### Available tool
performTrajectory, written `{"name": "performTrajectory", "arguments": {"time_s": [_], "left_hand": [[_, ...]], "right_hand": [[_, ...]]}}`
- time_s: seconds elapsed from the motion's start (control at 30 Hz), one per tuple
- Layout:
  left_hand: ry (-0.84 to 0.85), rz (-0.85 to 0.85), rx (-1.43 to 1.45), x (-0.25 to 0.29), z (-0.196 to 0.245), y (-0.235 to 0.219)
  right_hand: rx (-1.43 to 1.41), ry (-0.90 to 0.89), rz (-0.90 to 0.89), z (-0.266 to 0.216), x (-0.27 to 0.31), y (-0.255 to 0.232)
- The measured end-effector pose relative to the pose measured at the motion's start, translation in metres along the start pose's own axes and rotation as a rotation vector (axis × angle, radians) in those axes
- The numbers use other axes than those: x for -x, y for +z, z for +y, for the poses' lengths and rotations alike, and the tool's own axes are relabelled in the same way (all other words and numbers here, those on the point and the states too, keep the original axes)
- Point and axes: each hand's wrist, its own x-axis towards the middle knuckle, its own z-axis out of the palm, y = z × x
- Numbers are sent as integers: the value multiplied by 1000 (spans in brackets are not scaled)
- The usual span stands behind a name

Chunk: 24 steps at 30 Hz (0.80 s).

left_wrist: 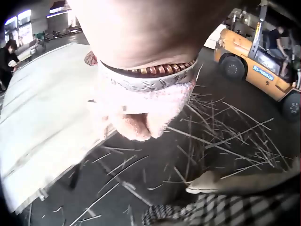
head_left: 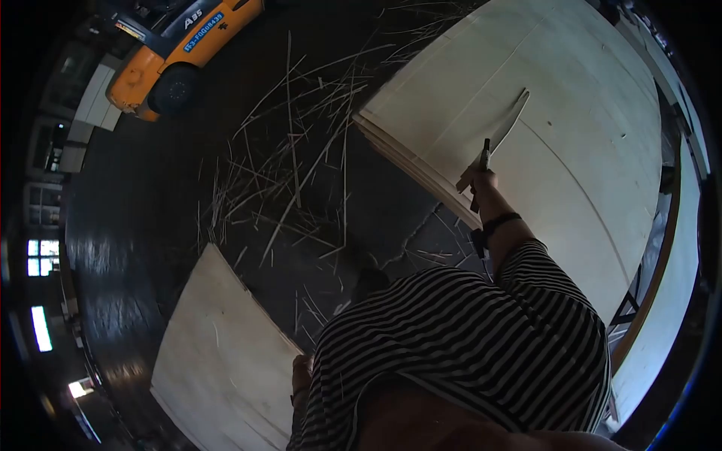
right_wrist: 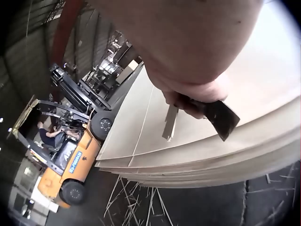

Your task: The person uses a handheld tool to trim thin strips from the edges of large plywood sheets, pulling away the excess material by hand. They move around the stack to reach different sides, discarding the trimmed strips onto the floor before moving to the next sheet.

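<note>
Over the near edge of the right stack of pale veneer sheets (head_left: 571, 150), my right hand (head_left: 485, 180) grips a flat tool with a broad dark blade (right_wrist: 222, 118). A short pale wood strip (right_wrist: 170, 124) sticks out from the same hand. Beyond the fist, a thin curved strip (head_left: 515, 116) extends over the top sheet. My left hand (head_left: 302, 372) is low at the edge of the left pale sheet (head_left: 226, 346). In the left wrist view that hand (left_wrist: 136, 125) is overexposed below a beaded band (left_wrist: 157, 70), and I cannot tell whether it holds anything.
Thin wood offcuts (head_left: 293, 165) litter the dark floor between the stacks. An orange forklift (head_left: 180, 60) stands at the far left, with a seated person (right_wrist: 49, 136) in it. Another person (left_wrist: 7, 61) is beyond the left sheet. A long pale panel (head_left: 662, 301) borders the right side.
</note>
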Motion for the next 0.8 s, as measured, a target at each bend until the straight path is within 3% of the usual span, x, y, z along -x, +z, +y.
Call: {"name": "performTrajectory", "arguments": {"time_s": [0.03,0.07,0.1,0.13,0.23,0.3,0.37,0.43,0.47,0.53,0.57,0.67,0.7,0.73,0.77,0.8], "left_hand": [[30,66,8,-35,-31,-17],[-391,-225,503,-89,-90,6],[-934,-337,855,-143,-141,22],[-1084,-268,1073,-187,-157,-25],[-913,-148,1045,-340,-189,-141],[-705,-156,757,-448,-204,-187],[-324,-126,245,-547,-220,-219],[-108,-93,-25,-636,-206,-262],[-265,-82,267,-666,-168,-283],[-395,-210,549,-718,-141,-312],[-362,-332,569,-748,-131,-321],[-300,-364,346,-791,-78,-366],[-241,-419,215,-817,-75,-377],[-180,-466,80,-846,-72,-389],[64,-339,145,-894,-121,-352],[-6,-438,146,-924,-95,-379]], "right_hand": [[74,36,62,-19,-1,19],[61,38,80,-26,-12,38],[251,70,150,-19,-32,53],[442,116,216,-13,-45,62],[522,123,228,-18,-34,64],[619,104,248,-16,-34,64],[681,70,301,2,-46,62],[708,93,326,-5,-34,63],[717,124,343,-21,-37,59],[687,203,324,-14,-32,66],[656,219,314,-11,-39,66],[430,179,509,-34,-64,104],[-15,236,480,-102,-47,132],[-123,230,490,-115,-68,155],[-272,165,438,-158,-71,179],[-376,135,426,-201,-73,200]]}}
